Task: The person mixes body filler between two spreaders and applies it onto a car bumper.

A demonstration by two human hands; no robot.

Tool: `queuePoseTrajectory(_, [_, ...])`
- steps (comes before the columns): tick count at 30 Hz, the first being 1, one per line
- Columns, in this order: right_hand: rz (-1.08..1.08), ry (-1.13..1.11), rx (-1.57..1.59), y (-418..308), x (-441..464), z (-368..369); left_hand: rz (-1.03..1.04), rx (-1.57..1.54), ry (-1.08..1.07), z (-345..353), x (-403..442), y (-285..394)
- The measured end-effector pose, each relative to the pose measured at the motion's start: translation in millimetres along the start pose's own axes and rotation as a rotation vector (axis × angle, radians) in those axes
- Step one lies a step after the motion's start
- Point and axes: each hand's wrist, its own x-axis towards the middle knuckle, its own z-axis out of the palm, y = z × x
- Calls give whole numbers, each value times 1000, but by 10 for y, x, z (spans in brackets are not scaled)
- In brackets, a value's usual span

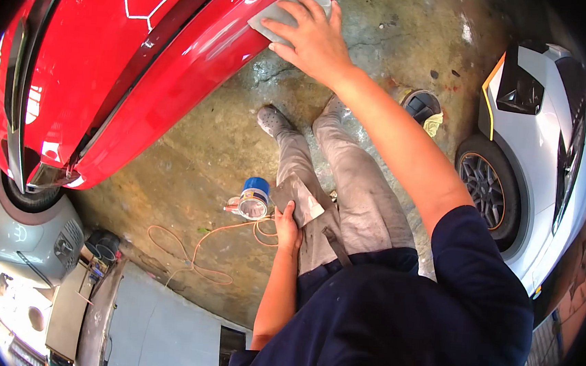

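Note:
My right hand (312, 39) reaches up to the red car (182, 98). Its fingers are spread over a thin grey sheet (270, 17), pressing it against the lower edge of the red bodywork. Low in front of my thighs, my left hand (288, 229) grips a flat grey plate (293, 198), thumb on top. One part of the plate looks paler, and I cannot tell whether something is smeared there. Close by on the floor stands a tin can (255, 197) with a blue band and whitish contents.
A thin orange hose or cord (194, 258) loops across the stained concrete floor (175, 194). A white car (531, 133) stands on the right, near a dark round container (421, 105) with a yellowish cloth. A grey-green car (24, 227) is at lower left.

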Motion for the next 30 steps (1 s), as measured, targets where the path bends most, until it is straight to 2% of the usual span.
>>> queuePoseTrajectory(7, [14,-54,21,104,-31,-92,18,-8,-14,-20,2,-15])
queuePoseTrajectory(10, [21,35,44,156,46,-88,24,2,-7,-8,14,-21])
queuePoseTrajectory(16, [36,-64,48,222,-1,-164,5,7,-17,-12,-1,-12])
queuePoseTrajectory(19, [40,33,59,283,64,-140,-1,1,-28,16,4,-5])
queuePoseTrajectory(25, [23,-49,18,367,43,-142,-8,25,-6,-21,26,-27])
queuePoseTrajectory(28, [36,62,66,432,100,-151,-4,26,-15,-12,45,-45])
queuePoseTrajectory(30, [27,36,41,471,78,-123,-5,11,-21,-18,33,-44])
